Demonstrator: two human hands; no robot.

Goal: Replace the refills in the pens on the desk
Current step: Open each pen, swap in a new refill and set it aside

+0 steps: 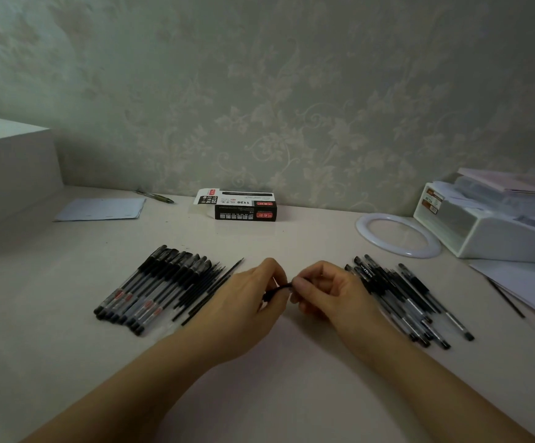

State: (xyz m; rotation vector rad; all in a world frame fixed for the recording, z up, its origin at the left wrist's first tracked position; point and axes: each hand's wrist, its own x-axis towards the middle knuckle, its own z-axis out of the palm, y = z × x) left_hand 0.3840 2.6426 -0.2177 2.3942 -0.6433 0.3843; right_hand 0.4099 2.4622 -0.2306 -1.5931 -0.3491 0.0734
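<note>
Fingers (301, 287) of the right hand (330, 292) were curled in a pinch on one end of a small black pen part (277, 290), and the left hand (247, 302) gripped its other end, thumb and fingers bent round it. Both hands met above the middle of the pale desk (291, 362), forearms reaching in from the near edge. How much of the piece lay hidden inside the left hand I could not tell, nor whether it was a cap, a tip or a whole barrel.

Left of the hands lay a neat row of black pens (151, 289), side by side and slanted, caps pointing away toward the wall. Just beside that row, on its right, lay several thin dark refills (211, 292), running the same way and reaching under the left hand. Right of the hands lay a looser pile of pens (410, 302), overlapping one another, touching the right wrist.

Farther back, near the wall, a black and white pen box (243, 206) sat with one flap open. A folded sheet of paper (103, 209) and a green pen (159, 197) lay to its left, beside a large white box (10, 167). On the right stood a white ring (368, 219), a white tray of papers (496, 228) and loose sheets (521, 282) with one thin dark stick (505, 297) on them.
</note>
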